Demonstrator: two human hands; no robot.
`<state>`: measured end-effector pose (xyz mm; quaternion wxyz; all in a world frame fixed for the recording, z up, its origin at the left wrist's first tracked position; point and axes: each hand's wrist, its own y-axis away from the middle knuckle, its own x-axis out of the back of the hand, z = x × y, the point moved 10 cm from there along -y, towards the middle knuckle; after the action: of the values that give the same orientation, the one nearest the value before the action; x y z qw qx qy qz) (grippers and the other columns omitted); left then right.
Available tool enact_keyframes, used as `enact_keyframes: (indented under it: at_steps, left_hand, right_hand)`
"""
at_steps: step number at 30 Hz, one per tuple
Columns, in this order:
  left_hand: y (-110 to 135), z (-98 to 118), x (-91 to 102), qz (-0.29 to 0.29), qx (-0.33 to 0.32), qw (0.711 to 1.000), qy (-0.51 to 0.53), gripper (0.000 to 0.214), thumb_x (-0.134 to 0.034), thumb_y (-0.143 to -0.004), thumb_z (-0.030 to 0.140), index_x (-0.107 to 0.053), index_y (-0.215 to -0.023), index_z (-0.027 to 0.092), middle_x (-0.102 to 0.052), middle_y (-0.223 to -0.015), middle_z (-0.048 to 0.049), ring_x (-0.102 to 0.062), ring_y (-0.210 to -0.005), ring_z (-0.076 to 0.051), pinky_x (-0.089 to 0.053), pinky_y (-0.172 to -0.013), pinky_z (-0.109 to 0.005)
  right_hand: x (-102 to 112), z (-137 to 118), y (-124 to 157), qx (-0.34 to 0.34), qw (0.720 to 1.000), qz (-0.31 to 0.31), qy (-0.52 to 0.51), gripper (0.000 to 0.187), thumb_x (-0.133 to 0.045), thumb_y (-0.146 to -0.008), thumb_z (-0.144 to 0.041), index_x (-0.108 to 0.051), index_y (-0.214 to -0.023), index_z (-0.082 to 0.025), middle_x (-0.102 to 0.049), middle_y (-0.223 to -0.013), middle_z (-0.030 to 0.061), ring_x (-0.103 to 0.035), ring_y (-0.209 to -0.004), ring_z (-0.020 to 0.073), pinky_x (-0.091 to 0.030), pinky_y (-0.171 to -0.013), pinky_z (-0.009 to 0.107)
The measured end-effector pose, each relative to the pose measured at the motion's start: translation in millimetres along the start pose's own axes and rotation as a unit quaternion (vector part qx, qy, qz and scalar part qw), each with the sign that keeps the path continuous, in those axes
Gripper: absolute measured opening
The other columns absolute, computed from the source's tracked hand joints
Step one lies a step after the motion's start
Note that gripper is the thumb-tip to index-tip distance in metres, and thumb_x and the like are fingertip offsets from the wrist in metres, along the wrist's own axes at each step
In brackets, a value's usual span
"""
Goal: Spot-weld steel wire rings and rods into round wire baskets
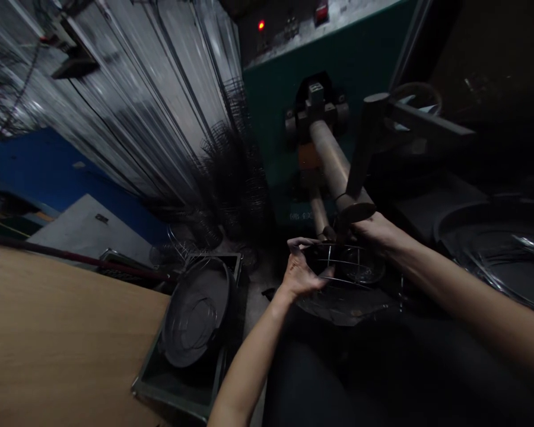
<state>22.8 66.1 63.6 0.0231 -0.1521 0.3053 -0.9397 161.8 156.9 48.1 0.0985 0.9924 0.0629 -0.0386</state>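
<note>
My left hand [299, 273] is curled around the near left side of a round wire frame [345, 262], its thumb and fingers on the thin metal wires. My right hand [374, 230] reaches in from the right at the frame's far side. Its fingers are mostly hidden behind the thick metal arm [333, 157] of a green machine [276, 112], which looks like a spot welder. The upper arm's blunt end hangs just above the frame, and a thinner lower arm [318, 210] comes out beneath it. Whether the frame touches the arms is too dark to tell.
At left, a dark round basin [218, 320] with wire rings in it rests on a metal-framed stand [145, 379]. Another basin [440, 228] with wire pieces is at right. Stacked wire frames [235, 160] stand by the corrugated wall. A wooden board [62, 338] fills the lower left.
</note>
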Motion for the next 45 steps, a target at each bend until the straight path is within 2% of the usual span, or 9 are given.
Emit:
enact_keyframes:
  at_steps: [7,15,21,26,30,34,36,41,45]
  left_hand:
    - [-5,-11,-2.6,-0.015,0.014,1.000,-0.004,0.063,-0.074,-0.066,0.030,-0.026,-0.107,0.024,-0.051,-0.104,-0.0059,-0.063,-0.091,-0.020,-0.055,-0.078,-0.039]
    - [-8,-13,-4.3,-0.039,0.015,0.999,-0.023,0.071,-0.077,-0.065,0.031,-0.023,-0.111,0.025,-0.050,-0.107,-0.0063,-0.062,-0.093,-0.018,-0.055,-0.081,-0.038]
    - [-11,-6,-3.6,-0.041,0.030,0.999,0.016,0.065,-0.076,-0.065,0.029,-0.024,-0.104,0.026,-0.052,-0.096,-0.0007,-0.061,-0.083,-0.014,-0.053,-0.074,-0.033]
    - [-13,-5,-4.7,-0.062,0.026,0.997,-0.032,0.069,-0.078,-0.064,0.033,-0.023,-0.104,0.026,-0.052,-0.100,-0.0021,-0.061,-0.087,-0.016,-0.054,-0.079,-0.036]
    - [-14,-5,-3.7,-0.070,0.010,0.995,-0.064,0.068,-0.077,-0.065,0.033,-0.024,-0.107,0.025,-0.049,-0.106,-0.0052,-0.060,-0.094,-0.019,-0.052,-0.085,-0.040]
    - [-13,0,-2.9,-0.073,-0.009,0.990,-0.117,0.064,-0.079,-0.061,0.028,-0.034,-0.105,0.024,-0.047,-0.108,-0.0070,-0.052,-0.111,-0.024,-0.046,-0.098,-0.045]
    - [-13,0,0.5,-0.057,-0.005,0.988,-0.143,0.062,-0.080,-0.059,0.027,-0.038,-0.104,0.023,-0.046,-0.108,-0.0069,-0.049,-0.114,-0.025,-0.044,-0.101,-0.046]
    - [-9,-5,5.9,-0.029,0.025,0.990,-0.135,0.057,-0.078,-0.059,0.025,-0.039,-0.100,0.022,-0.043,-0.107,-0.0062,-0.050,-0.111,-0.023,-0.049,-0.094,-0.042]
    - [-8,-9,5.5,-0.039,0.044,0.991,-0.116,0.053,-0.077,-0.060,0.026,-0.040,-0.099,0.023,-0.044,-0.106,-0.0051,-0.052,-0.105,-0.021,-0.050,-0.091,-0.040]
  right_hand:
    - [8,11,-19,0.025,0.999,0.000,0.022,0.046,-0.080,-0.049,-0.037,-0.040,-0.063,-0.019,-0.047,-0.047,-0.0028,-0.040,-0.040,0.0066,-0.032,-0.036,0.018]
    - [1,5,-9,0.013,1.000,-0.001,-0.019,0.047,-0.082,-0.046,-0.036,-0.043,-0.065,-0.018,-0.047,-0.048,-0.0046,-0.038,-0.040,0.0052,-0.030,-0.036,0.016]
    - [0,2,-4,-0.005,1.000,0.012,-0.029,0.032,-0.077,-0.062,-0.031,-0.049,-0.064,-0.017,-0.047,-0.047,-0.0032,-0.039,-0.040,0.0058,-0.030,-0.037,0.016]
    - [2,9,-11,-0.017,1.000,0.003,0.015,0.019,-0.067,-0.078,-0.027,-0.053,-0.069,-0.018,-0.047,-0.049,-0.0019,-0.042,-0.042,0.0075,-0.034,-0.039,0.018]
    - [35,13,-24,-0.004,0.980,0.007,0.200,0.022,-0.057,-0.088,-0.037,-0.059,-0.080,-0.017,-0.056,-0.061,0.0025,-0.050,-0.050,0.0113,-0.043,-0.048,0.022]
    - [91,41,-43,-0.035,0.949,0.053,0.310,0.016,-0.072,-0.073,-0.027,-0.060,-0.072,-0.016,-0.063,-0.072,0.0076,-0.061,-0.074,0.0215,-0.051,-0.069,0.032]
    - [99,71,-54,-0.071,0.947,0.027,0.311,0.020,-0.076,-0.066,-0.026,-0.060,-0.067,-0.015,-0.064,-0.073,0.0096,-0.063,-0.077,0.0242,-0.053,-0.072,0.035]
    - [55,139,-76,-0.117,0.963,-0.090,0.226,0.023,-0.079,-0.063,-0.029,-0.063,-0.069,-0.013,-0.063,-0.063,0.0073,-0.061,-0.057,0.0196,-0.055,-0.057,0.033]
    - [25,154,-91,-0.098,0.976,-0.102,0.168,0.022,-0.079,-0.062,-0.025,-0.060,-0.064,-0.014,-0.062,-0.061,0.0050,-0.060,-0.055,0.0163,-0.053,-0.055,0.027]
